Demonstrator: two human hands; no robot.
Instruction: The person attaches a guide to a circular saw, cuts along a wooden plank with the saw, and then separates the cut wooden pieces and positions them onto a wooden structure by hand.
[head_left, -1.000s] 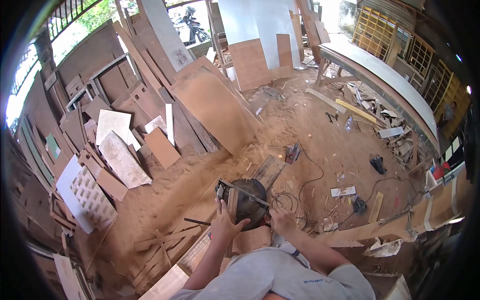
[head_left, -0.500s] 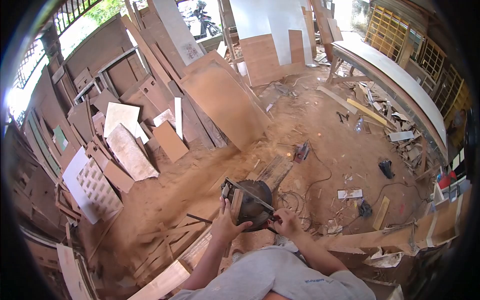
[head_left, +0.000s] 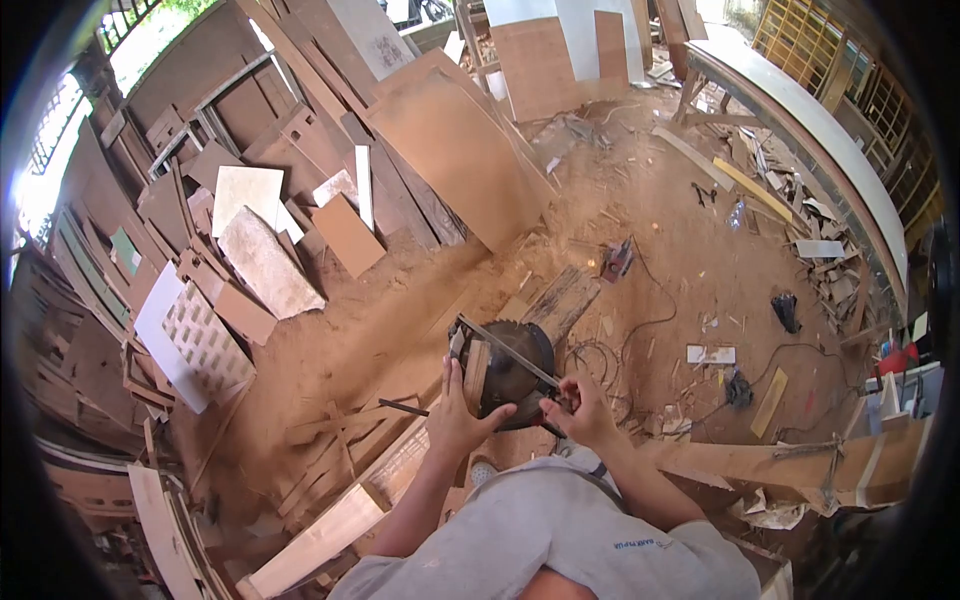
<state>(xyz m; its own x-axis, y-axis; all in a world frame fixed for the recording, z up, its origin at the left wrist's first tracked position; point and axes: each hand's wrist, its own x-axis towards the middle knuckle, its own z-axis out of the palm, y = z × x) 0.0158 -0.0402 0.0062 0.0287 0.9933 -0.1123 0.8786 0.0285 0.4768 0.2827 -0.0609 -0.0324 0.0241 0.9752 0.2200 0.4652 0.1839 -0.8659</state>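
Observation:
A dark circular saw blade (head_left: 515,362) with a toothed edge sits in a machine just in front of my body. Across it slants a thin flat metal bar (head_left: 505,348). My left hand (head_left: 460,410) rests at the left side of the machine, fingers and thumb spread, beside a short wooden strip (head_left: 477,372). At the right, the fingers of my right hand (head_left: 583,408) are pinched around the lower right end of the metal bar, near the blade's edge.
Wooden boards (head_left: 455,150) and offcuts lean at the left and back. A red power tool (head_left: 617,260) with a cable lies ahead on the dusty ground. A long table (head_left: 800,95) stands at the right, scraps beneath it. Timber pieces (head_left: 330,530) lie at the lower left.
The view has tilted down and shifted, so the surroundings appear higher and further left or right. My right hand's fingers have drawn in around the bar's end; my left hand stays at the machine.

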